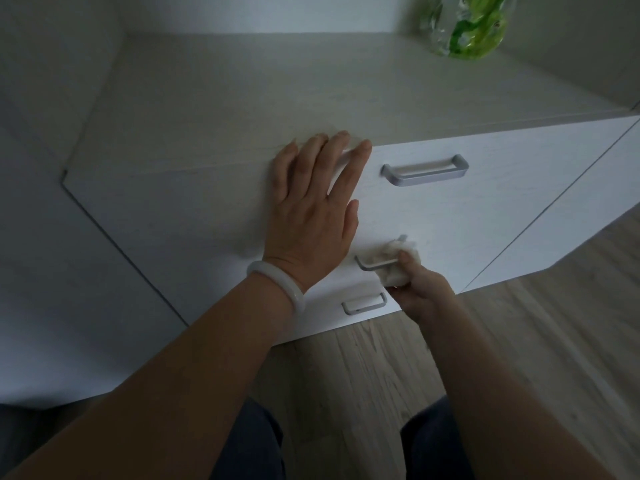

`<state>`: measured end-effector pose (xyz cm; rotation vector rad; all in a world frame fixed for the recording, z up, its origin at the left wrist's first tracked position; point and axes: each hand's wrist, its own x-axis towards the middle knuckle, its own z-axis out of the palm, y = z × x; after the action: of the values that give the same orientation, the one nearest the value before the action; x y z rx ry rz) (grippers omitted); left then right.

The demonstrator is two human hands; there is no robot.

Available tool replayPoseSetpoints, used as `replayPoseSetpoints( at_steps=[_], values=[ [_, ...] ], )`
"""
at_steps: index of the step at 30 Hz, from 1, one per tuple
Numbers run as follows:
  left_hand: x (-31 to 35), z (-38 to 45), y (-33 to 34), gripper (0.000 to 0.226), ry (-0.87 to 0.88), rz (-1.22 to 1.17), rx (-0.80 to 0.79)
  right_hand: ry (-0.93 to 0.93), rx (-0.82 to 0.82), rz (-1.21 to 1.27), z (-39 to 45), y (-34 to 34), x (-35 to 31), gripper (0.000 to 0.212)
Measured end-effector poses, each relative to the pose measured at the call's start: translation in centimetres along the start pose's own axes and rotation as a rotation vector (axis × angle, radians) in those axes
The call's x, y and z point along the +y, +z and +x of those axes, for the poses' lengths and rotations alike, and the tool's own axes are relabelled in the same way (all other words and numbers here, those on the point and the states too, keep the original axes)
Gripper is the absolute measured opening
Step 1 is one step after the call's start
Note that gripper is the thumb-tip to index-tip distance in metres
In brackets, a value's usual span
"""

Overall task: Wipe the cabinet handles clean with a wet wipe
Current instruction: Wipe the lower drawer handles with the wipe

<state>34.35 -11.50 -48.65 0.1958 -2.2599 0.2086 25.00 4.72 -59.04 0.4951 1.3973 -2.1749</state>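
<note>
My knees and the wood floor (519, 341) are nearest. Right hand (420, 292) grips the wet wipe (398, 258), fingers (407, 259) curled round it, bunched over the right end of the middle handle (372, 264) on the cabinet (502, 202) front. Bottom handle (364, 303) sits just below, bare. Left hand (311, 209) lies flat over the front's top edge, fingers straight, bracing; white bangle (277, 282) on that wrist. Top handle (426, 169) is further up, to the right of the left fingertips.

Handling, my guess: wipe is soft, limp and damp, so it's better kept wadded and pinched round the bar than spread flat. Handles look like stiff metal bars, probably slick once wet; pressing hard shouldn't hurt them.

Count: three handles, one wipe, two hands. A green-and-clear plastic pack (467, 26) sits at the far back of the cabinet top, likely the wipes, too blurred to confirm.
</note>
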Motion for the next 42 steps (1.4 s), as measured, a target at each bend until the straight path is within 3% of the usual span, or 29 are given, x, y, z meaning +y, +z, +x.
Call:
replayPoseSetpoints(
  at_steps=[11,19,23,29,35,40,42],
  values=[
    [0.1,0.0,0.0,0.062,0.0,0.004,-0.001,0.112,-0.063,0.124,-1.2,0.9,0.8,0.017],
    [-0.1,-0.1,0.2,0.062,0.01,0.018,0.0,0.148,-0.017,0.085,-1.3,0.4,0.6,0.025],
    [0.1,0.0,0.3,0.062,0.0,0.018,0.016,0.171,-0.061,0.043,-2.4,1.8,2.6,0.019],
    [-0.2,-0.1,0.2,0.062,0.02,0.02,0.019,0.1,-0.064,0.239,-1.8,0.1,0.0,0.039],
    [0.1,0.0,0.3,0.066,-0.002,0.04,0.035,0.099,-0.179,0.066,-3.6,1.5,1.5,0.036],
    [0.0,0.0,0.2,0.068,0.013,0.034,0.025,-0.082,0.034,0.051,-2.5,-0.3,-1.6,0.026],
    [0.1,0.0,0.3,0.067,0.001,0.03,0.033,-0.209,0.113,-0.143,-2.1,-0.3,-1.7,0.023]
  ],
)
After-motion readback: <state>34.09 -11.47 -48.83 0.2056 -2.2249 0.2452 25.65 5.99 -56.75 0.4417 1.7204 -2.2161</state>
